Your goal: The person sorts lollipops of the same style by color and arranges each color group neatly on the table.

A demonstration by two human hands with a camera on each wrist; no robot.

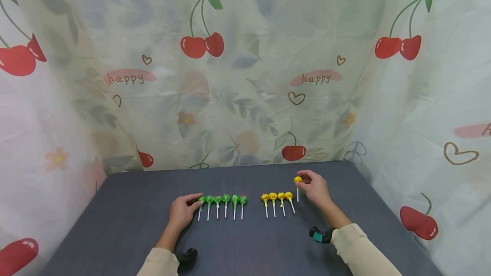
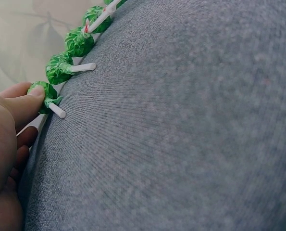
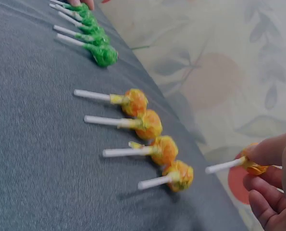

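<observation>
My left hand (image 1: 182, 213) pinches the candy end of the leftmost green lollipop (image 2: 47, 102) between thumb and finger; its white stick points toward me. More green lollipops (image 1: 226, 199) lie beside it in a row, sticks all toward the near side. On the right, my right hand (image 1: 315, 188) holds a yellow lollipop (image 1: 297, 179) by its wrapped head, stick hanging down, at the right end of the yellow row and a little farther back. Several other yellow lollipops (image 3: 148, 125) lie side by side, apart from the held one.
A dark grey cloth (image 1: 238, 246) covers the table. Behind and at both sides hangs a pale curtain (image 1: 245, 76) printed with cherries and flowers. Black bands (image 1: 321, 235) are worn at both wrists. A gap separates the green and yellow rows.
</observation>
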